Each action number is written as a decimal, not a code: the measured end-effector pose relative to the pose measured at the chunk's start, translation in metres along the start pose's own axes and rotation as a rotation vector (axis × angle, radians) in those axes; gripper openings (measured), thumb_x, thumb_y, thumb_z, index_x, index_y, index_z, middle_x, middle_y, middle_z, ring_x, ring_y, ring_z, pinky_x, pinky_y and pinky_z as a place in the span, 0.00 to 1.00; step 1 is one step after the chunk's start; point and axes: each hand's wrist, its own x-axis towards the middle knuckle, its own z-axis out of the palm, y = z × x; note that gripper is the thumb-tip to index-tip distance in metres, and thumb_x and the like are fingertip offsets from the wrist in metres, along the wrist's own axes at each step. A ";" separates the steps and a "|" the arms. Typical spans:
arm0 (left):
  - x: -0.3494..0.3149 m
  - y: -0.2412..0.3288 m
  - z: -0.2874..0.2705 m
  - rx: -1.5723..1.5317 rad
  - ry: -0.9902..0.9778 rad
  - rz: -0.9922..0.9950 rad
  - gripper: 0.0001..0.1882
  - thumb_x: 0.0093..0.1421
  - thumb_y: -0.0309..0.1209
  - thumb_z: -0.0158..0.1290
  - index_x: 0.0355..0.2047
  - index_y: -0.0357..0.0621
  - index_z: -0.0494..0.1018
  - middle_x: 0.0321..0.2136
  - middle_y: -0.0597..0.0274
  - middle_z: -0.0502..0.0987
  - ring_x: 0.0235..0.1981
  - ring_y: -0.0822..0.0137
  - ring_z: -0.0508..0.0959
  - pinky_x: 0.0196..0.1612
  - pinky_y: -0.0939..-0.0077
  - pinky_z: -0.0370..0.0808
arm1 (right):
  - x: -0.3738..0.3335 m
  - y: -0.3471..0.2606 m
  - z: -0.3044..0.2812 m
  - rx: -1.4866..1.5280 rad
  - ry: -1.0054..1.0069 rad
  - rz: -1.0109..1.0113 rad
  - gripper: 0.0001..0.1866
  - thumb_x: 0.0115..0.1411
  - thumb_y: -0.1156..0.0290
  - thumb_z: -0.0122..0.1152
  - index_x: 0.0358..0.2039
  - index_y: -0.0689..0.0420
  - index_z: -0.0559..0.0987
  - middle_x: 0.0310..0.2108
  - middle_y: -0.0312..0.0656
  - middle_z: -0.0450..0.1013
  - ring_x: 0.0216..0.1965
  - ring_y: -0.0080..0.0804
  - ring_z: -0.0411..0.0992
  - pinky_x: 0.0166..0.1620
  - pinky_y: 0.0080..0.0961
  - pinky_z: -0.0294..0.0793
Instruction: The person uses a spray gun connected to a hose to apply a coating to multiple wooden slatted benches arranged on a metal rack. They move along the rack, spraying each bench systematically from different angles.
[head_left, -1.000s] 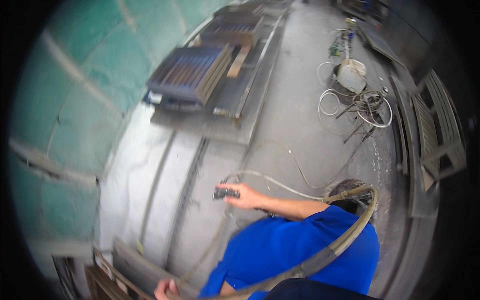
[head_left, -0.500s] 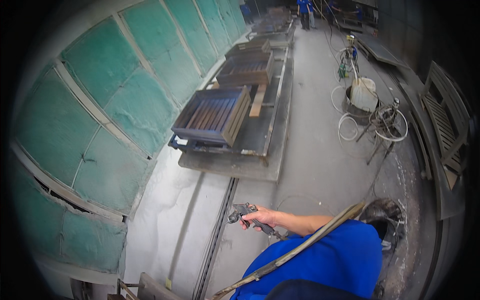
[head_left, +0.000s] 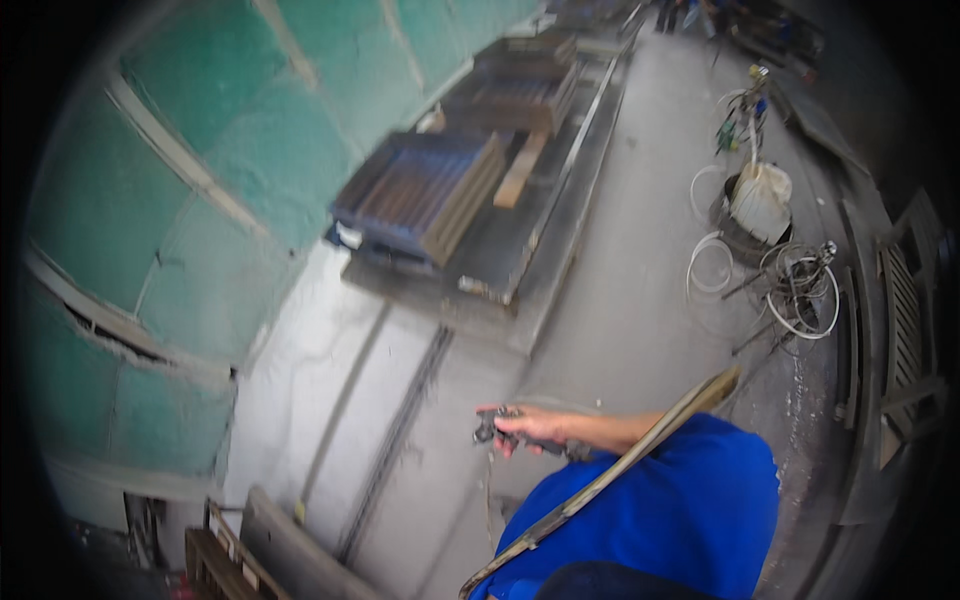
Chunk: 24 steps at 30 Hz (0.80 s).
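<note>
My right hand point(head_left: 540, 424) reaches across from the right, its fingers wrapped around the grip of a small dark spray gun point(head_left: 487, 430). The gun's nose points left, above the grey floor. A thick, stained hose point(head_left: 625, 470) crosses over my blue sleeve point(head_left: 660, 510). Whether it joins the gun cannot be made out. Ahead, a brown slatted wooden crate point(head_left: 420, 195) rests on a low dark platform point(head_left: 500, 300), apart from the gun. My left hand is out of view.
More slatted crates point(head_left: 510, 95) stand farther along the platform, beside a green-covered wall point(head_left: 220, 130). To the right are a white jug point(head_left: 762, 203) in a dark bucket and coiled white hoses point(head_left: 805, 300). Slatted wooden pieces point(head_left: 215, 560) show at lower left. People stand far off.
The view has turned and tilted, so the crates sit higher and the wooden pieces at lower left show more. My right hand still grips the spray gun.
</note>
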 end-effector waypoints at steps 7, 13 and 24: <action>-0.137 -0.024 -0.006 0.041 0.178 -0.389 0.11 0.62 0.32 0.61 0.40 0.37 0.80 0.26 0.58 0.80 0.28 0.69 0.75 0.35 0.71 0.75 | 0.016 0.018 0.025 -0.095 -0.322 0.197 0.39 0.70 0.58 0.59 0.77 0.39 0.55 0.38 0.35 0.74 0.38 0.23 0.77 0.19 0.21 0.70; -0.254 -0.057 0.008 0.016 0.341 -0.621 0.11 0.60 0.31 0.62 0.40 0.38 0.79 0.27 0.58 0.80 0.28 0.69 0.75 0.36 0.71 0.75 | 0.015 0.024 0.098 -0.224 -0.569 0.133 0.39 0.68 0.56 0.62 0.76 0.32 0.57 0.38 0.34 0.74 0.36 0.22 0.76 0.19 0.20 0.69; -0.408 -0.169 0.036 -0.105 0.521 -0.740 0.11 0.58 0.29 0.62 0.40 0.38 0.79 0.27 0.57 0.80 0.27 0.69 0.76 0.36 0.71 0.75 | -0.025 0.085 0.192 -0.330 -0.564 0.163 0.37 0.71 0.51 0.56 0.77 0.36 0.55 0.36 0.32 0.73 0.34 0.21 0.76 0.19 0.20 0.71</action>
